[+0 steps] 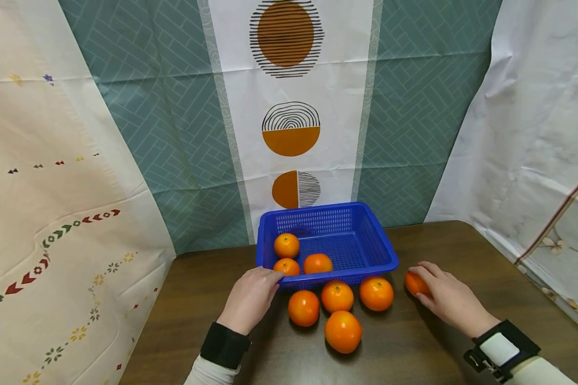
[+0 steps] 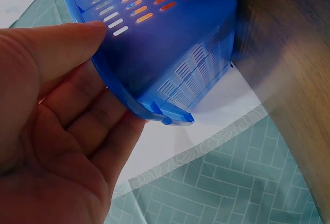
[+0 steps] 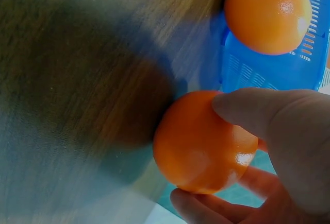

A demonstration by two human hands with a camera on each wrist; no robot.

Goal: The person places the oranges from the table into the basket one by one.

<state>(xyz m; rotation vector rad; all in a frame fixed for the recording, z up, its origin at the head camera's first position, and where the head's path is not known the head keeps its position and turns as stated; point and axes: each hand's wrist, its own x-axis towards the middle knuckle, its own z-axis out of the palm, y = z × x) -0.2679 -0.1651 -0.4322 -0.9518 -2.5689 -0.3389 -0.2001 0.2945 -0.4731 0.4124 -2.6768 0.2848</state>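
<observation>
My left hand (image 1: 252, 297) holds the front left corner of a blue plastic basket (image 1: 387, 256). In the left wrist view, the thumb (image 2: 77, 41) lies against the slotted outer wall while the other fingers curl at the rim. My right hand (image 1: 455, 299) grips an orange (image 3: 198, 144) to the right of the basket, thumb on one side and fingertips on the other. Inside the basket, three oranges sit toward the left: one at the back (image 1: 286, 245), one by the left hand (image 1: 287, 267) and another beside it (image 1: 318, 263).
Several more oranges stand on the brown wooden table (image 1: 183, 321) before the basket, the nearest orange (image 1: 343, 332) between my forearms. A patterned cloth (image 1: 173, 133) hangs close behind the basket. Pale cloths border the table's left and right sides.
</observation>
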